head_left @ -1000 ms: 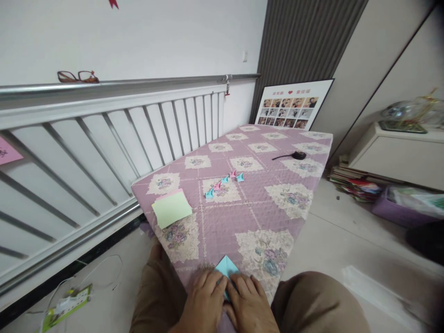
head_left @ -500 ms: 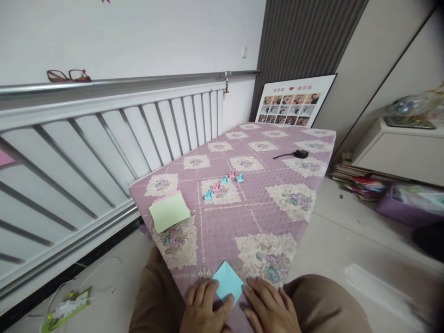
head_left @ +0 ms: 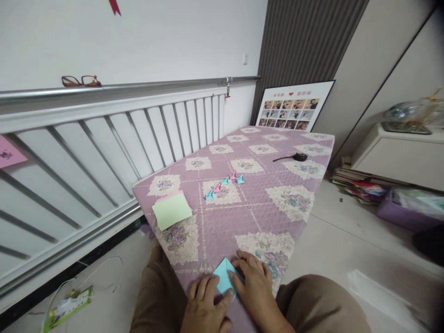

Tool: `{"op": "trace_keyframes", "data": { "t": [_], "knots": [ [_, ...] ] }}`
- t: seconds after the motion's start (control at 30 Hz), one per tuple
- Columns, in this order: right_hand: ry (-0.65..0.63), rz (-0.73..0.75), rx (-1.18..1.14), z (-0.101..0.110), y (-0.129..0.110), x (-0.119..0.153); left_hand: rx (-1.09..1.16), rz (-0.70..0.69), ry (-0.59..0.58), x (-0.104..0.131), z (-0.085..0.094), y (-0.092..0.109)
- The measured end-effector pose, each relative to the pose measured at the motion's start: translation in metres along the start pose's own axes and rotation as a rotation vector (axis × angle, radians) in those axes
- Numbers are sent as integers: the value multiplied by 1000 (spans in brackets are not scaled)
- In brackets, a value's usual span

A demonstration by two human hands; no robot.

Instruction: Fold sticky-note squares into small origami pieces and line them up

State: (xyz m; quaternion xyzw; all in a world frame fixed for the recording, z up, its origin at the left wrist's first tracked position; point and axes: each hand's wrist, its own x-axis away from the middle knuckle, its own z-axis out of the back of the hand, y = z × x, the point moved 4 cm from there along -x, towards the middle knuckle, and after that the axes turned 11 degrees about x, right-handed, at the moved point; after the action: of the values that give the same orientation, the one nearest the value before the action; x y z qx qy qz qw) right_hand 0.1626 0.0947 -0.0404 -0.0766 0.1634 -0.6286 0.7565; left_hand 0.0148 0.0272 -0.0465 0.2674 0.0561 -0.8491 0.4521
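A light-blue square of paper (head_left: 222, 276) lies cornerwise at the near end of the cloth-covered table, with a crease running down from its top corner. My left hand (head_left: 206, 300) holds its left side, fingertips at the edge and thumb pressed on the lower part. On the right side, my right hand (head_left: 255, 282) grips the paper with its fingers along the edge and thumb on the surface; this hand hides the right corner. Farther up the table sit several small folded paper pieces, among them a blue one (head_left: 210, 195) and a pink one (head_left: 217, 188).
A stack of sticky notes (head_left: 172, 211), pale green on top and pink beneath, lies at the table's left edge. Toward the far right is a black round object (head_left: 300, 157) with a strap. A white radiator (head_left: 156, 134) borders the left side; glasses (head_left: 81, 81) rest on the pipe.
My right hand has moved from beside the paper up and left onto its right part, covering that corner. My left hand stays on the paper. The camera view has shifted slightly.
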Motion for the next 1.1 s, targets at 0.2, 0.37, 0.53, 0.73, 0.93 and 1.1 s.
{"op": "trace_keyframes", "data": {
  "t": [0.2, 0.37, 0.53, 0.73, 0.93, 1.1],
  "knots": [
    [-26, -74, -14, -1, 0, -3, 29, 29, -38, 1, 1, 1],
    [54, -48, 9, -1, -2, -4, 48, 54, -86, 4, -1, 1],
    [129, 76, -19, 6, -6, 0, 80, 97, -147, 6, -2, 0],
    [114, 163, -65, 8, -7, 1, 115, 126, -212, 8, -2, 0],
    [-9, 208, -122, 3, 1, -7, 127, 134, -230, 7, -1, -1],
    [-105, 308, -111, 9, -1, -12, 122, 131, -229, 6, 0, -1]
  ]
}}
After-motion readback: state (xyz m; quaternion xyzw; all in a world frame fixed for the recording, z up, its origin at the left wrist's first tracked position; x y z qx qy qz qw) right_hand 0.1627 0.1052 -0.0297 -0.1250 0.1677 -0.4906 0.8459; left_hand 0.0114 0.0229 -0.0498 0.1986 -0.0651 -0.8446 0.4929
